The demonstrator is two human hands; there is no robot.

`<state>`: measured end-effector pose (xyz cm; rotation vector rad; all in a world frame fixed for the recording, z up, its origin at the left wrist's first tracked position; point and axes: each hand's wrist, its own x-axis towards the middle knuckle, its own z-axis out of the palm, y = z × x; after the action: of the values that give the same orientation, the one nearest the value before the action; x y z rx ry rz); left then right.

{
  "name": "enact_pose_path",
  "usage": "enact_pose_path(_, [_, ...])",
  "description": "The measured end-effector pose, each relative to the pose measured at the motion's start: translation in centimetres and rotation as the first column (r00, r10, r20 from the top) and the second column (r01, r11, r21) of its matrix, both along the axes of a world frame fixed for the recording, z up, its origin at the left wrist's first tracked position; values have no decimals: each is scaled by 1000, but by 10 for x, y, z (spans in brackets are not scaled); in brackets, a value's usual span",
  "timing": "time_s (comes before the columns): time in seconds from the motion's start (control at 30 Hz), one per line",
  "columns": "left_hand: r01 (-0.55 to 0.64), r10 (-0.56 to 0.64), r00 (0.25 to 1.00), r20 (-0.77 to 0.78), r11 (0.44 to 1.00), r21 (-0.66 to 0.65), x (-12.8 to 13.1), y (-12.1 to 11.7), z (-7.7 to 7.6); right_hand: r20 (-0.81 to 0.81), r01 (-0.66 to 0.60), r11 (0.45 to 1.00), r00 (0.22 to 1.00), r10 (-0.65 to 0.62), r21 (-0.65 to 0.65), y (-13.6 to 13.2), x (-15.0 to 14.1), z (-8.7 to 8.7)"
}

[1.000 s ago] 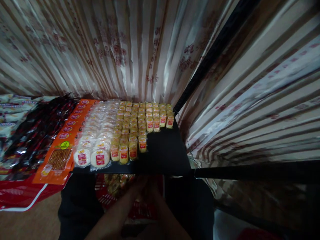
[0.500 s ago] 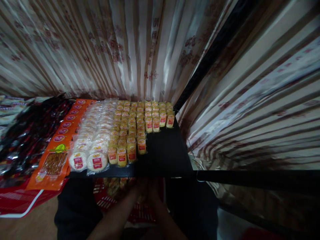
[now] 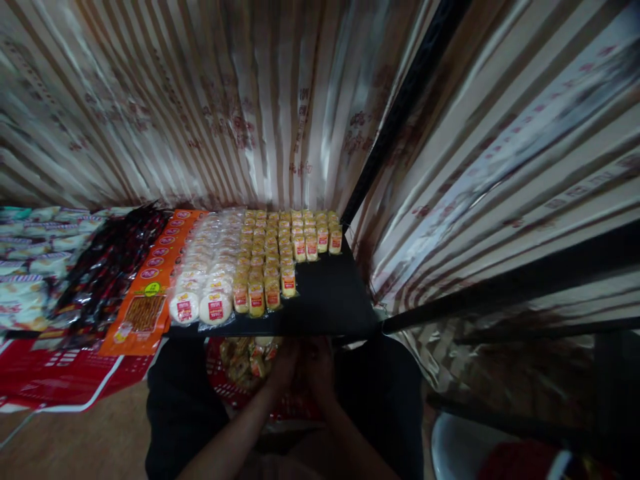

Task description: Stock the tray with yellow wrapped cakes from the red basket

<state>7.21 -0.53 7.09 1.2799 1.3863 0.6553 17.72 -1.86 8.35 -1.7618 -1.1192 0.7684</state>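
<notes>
Because shadow lies over the red basket (image 3: pixel 216 375) at the lower centre of the frame, I cannot tell whether my grip is apart or closed on anything: my left hand (image 3: pixel 285 363) and right hand (image 3: pixel 319 365) sit close together inside it, fingers hidden. The wrapped snacks (image 3: pixel 257 363) lie in that basket, just beside my left hand. I judge each one light, slick on its film and likely to crumble if squeezed, so a gentle hold on both sides suits it better than a pinch at the top. Above, mid-frame, a smooth black shelf (image 3: pixel 333 303) carries upright yellow packs (image 3: pixel 273 295) in tight rows, next to round white packs (image 3: pixel 215 308) and an orange bag (image 3: pixel 143 317) that overhangs the front edge. Striped, pleated curtain (image 3: pixel 280 113) fills the upper frame, a dark post (image 3: pixel 387 133) slants up right of centre, and the light is dim.
</notes>
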Motion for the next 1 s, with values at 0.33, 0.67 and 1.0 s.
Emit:
enact_pose_path(0.33, [2,16,994,-110,986,168,-12,-21,37,-102,42,990,993,-56,-137,-26,9,35])
enact_pose_path(0.67, [23,-23,1000,1,993,120,1,-34,61,-354,-8,998,935,-14,-61,-39,25,65])
enact_pose_path(1.0, [-48,20,994,110,966,254,32,-8,116,-282,31,995,959,-4,91,-21,32,91])
